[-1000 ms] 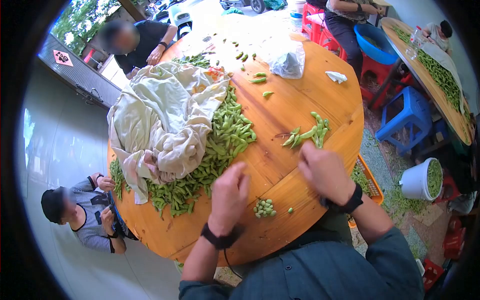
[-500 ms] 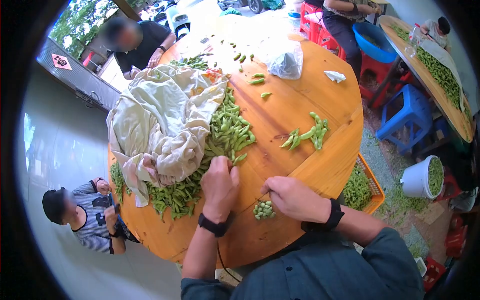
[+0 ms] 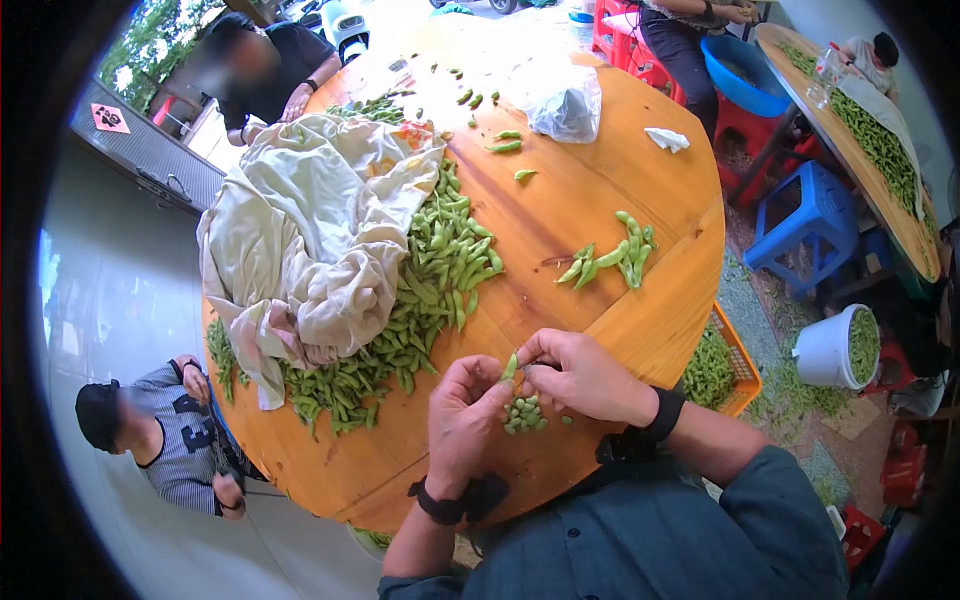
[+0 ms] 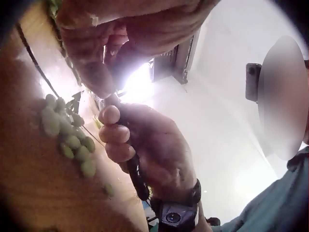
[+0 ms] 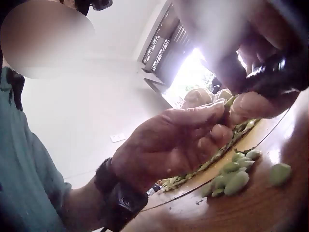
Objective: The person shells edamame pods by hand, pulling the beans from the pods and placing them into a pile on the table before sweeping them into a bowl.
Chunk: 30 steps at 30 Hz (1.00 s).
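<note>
In the head view my left hand (image 3: pixel 462 415) pinches a green soybean pod (image 3: pixel 511 366) upright between thumb and fingers, over the near part of the table. My right hand (image 3: pixel 590 378) meets it at the pod. Its fingers curl round a slim, dark-handled tool (image 4: pixel 138 180), best seen in the left wrist view; its working end is hidden between the hands. Shelled green beans (image 3: pixel 524 416) lie in a small heap just below the hands, also visible as beans (image 5: pixel 231 179) in the right wrist view. One loose bean (image 3: pixel 566 420) sits beside them.
A pile of pods (image 3: pixel 440 260) lies left, partly under a pale cloth (image 3: pixel 310 220). A few pods (image 3: pixel 630 255) lie to the right, and a plastic bag (image 3: pixel 565 105) farther back. An orange crate (image 3: pixel 742 375) stands beyond the table's right edge. Other people sit around.
My left hand reached to the pile's edge, then came back toward me with a pod. My right hand left the pods on the right and moved in to meet it above the beans.
</note>
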{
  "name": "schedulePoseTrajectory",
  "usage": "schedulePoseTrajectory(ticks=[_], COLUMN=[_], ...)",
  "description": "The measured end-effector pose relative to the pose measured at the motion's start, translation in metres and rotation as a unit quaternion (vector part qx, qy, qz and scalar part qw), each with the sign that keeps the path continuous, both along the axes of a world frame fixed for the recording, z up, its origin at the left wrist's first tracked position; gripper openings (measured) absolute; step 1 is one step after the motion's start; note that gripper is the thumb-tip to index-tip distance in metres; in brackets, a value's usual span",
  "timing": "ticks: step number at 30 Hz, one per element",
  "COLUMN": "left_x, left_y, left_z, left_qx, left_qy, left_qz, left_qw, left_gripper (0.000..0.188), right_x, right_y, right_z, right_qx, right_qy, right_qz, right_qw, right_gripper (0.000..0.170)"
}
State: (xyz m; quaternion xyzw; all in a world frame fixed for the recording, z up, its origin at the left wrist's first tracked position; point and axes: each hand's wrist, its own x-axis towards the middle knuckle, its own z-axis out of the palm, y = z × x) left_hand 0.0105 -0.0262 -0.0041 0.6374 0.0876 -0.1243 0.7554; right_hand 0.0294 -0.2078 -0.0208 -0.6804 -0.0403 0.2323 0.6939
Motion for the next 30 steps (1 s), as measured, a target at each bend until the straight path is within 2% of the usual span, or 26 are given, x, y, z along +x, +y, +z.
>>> schedulePoseTrajectory(ticks=[5,13,16,19,21,22,24,25,27,30], left_x=[-0.004,-0.005,-0.006,-0.01,-0.011,-0.011,-0.011,-0.01,-0.007,-0.004], left_y=[0.002,-0.001,-0.006,-0.006,-0.004,-0.004,-0.005,-0.004,0.002,0.007], left_z=[-0.004,-0.005,-0.004,-0.012,-0.014,-0.013,-0.012,-0.011,-0.009,-0.01], left_qx=[0.014,0.027,0.07,0.134,0.268,0.269,0.162,0.162,0.02,-0.012], left_qy=[0.007,-0.02,-0.023,-0.088,-0.203,-0.203,-0.122,-0.123,0.001,0.029], left_qz=[-0.04,-0.031,-0.029,-0.02,-0.049,-0.049,-0.029,-0.03,-0.042,-0.064], left_qw=[0.999,0.999,0.997,0.987,0.94,0.94,0.979,0.979,0.999,0.997], left_gripper=[0.012,0.01,0.009,0.01,0.009,0.009,0.008,0.008,0.008,0.008], right_x=[-0.001,0.001,-0.001,-0.001,-0.002,-0.002,-0.002,-0.002,-0.002,0.0], right_y=[-0.003,0.0,0.001,0.003,0.003,0.004,0.003,0.003,0.002,0.001], right_z=[0.004,0.001,0.001,0.005,0.004,0.002,-0.003,-0.004,-0.001,-0.003], right_qx=[0.031,-0.028,-0.042,-0.082,-0.096,-0.11,-0.112,-0.114,-0.113,-0.105], right_qy=[0.035,-0.018,-0.067,-0.116,-0.152,-0.188,-0.211,-0.234,-0.232,-0.225], right_qz=[0.02,0.024,0.009,-0.022,-0.027,-0.031,-0.024,-0.016,-0.009,0.004], right_qw=[0.999,0.999,0.997,0.99,0.983,0.976,0.971,0.965,0.966,0.969], right_gripper=[0.016,0.013,0.012,0.018,0.017,0.017,0.015,0.014,0.013,0.012])
